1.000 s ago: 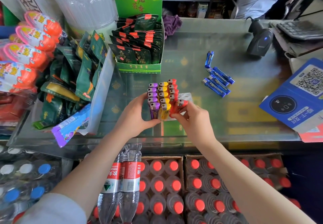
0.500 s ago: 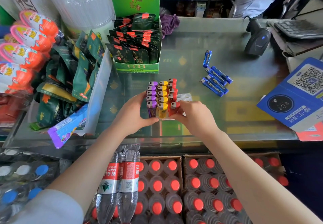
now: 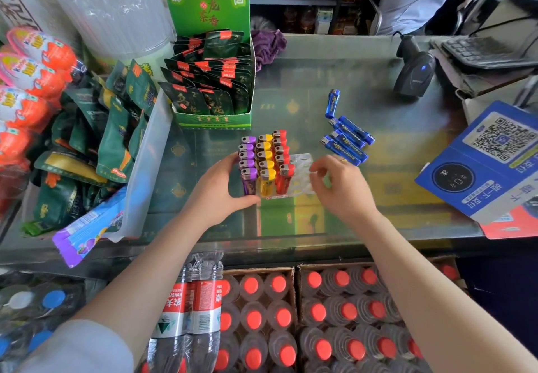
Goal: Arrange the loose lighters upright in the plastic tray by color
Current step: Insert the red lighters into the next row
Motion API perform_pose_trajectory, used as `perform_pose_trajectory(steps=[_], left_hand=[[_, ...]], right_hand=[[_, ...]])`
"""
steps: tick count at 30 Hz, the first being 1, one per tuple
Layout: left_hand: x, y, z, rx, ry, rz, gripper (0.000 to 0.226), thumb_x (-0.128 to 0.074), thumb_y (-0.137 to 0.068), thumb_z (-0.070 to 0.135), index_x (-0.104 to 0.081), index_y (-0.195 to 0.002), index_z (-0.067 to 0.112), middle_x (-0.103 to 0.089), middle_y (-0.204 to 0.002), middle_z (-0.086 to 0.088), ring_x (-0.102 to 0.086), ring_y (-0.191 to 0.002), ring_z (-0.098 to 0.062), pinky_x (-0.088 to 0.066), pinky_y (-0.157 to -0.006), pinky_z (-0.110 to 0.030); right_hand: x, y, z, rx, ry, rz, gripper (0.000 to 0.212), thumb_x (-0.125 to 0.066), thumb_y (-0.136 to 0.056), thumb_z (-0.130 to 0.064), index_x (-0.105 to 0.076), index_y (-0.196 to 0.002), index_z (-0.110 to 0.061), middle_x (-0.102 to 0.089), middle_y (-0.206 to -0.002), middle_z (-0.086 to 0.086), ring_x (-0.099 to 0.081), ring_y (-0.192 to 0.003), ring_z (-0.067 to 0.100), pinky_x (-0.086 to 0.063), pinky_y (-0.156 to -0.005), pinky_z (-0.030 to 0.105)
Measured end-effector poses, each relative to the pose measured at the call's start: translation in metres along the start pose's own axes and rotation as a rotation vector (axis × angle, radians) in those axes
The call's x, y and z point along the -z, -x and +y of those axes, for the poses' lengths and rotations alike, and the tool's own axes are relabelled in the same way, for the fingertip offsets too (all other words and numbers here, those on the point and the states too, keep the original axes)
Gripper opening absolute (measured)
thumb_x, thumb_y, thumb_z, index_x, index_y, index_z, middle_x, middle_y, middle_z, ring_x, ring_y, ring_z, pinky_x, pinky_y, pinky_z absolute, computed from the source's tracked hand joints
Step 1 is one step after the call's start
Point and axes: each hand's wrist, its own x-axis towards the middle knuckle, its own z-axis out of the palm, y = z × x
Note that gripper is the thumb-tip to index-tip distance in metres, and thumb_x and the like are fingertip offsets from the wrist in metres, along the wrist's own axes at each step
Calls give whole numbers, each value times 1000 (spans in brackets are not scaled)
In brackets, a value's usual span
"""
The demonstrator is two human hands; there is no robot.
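The tray [image 3: 302,168] stands on the desk [image 3: 378,87], holding upright purple lighters [image 3: 247,163], yellow lighters [image 3: 265,158] and red lighters [image 3: 281,154]. Blue lighters [image 3: 346,136] lie loose, far right. Left hand [image 3: 221,192] steadies the tray's left side, grip curled around it; right hand [image 3: 340,186] hovers, grip loose and holding nothing.

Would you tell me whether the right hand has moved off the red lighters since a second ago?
Yes. The right hand has drawn back to the right, off the red lighters, and now hovers over the empty slots of the plastic tray.

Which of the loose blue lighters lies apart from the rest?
The far blue lighter, alone, nearly end-on toward the scanner side. The other four lie bunched together, slanted, just beyond the right hand.
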Motion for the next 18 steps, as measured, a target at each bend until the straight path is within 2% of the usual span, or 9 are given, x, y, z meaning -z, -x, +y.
perform_pose_trajectory(steps=[2,4,8,14,18], left_hand=[[1,-4,1,-5,0,-15,79,-77,-64,39,-37,-130,21,-47,-135,0,-44,-121,-20,-34,-96,-34],[1,-6,1,-6,-5,-26,79,-77,-64,40,-37,-129,22,-47,-134,1,-44,-121,-19,-34,-96,-34],[1,-8,-3,-5,-12,-27,79,-76,-63,43,-37,-129,23,-47,-134,3,-43,-121,-17,-34,-96,-33],[3,-2,-6,-42,8,-20,75,-77,-62,40,-40,-126,25,-50,-130,6,-46,-117,-15,-34,-92,-28],[4,6,-12,-44,10,-44,80,-80,-57,41,-40,-125,27,-51,-128,7,-46,-116,-14,-38,-96,-34]], right_hand=[[6,-10,15,-64,74,127,14,-53,-86,-13,-62,-96,-10,-61,-101,10,-57,-84,32,-42,-59,32],[10,-19,27,-150,175,185,19,-49,-89,-13,-60,-103,-8,-57,-111,15,-55,-94,37,-36,-59,30],[7,-28,37,-199,264,139,22,-46,-91,-14,-57,-107,-5,-55,-113,19,-51,-99,39,-35,-62,33],[0,-30,33,-281,275,94,19,-47,-91,-9,-56,-106,-1,-51,-114,20,-53,-94,40,-36,-61,33],[1,-27,23,-289,275,-24,23,-51,-91,-19,-58,-105,-3,-51,-114,18,-55,-91,39,-38,-63,34]])
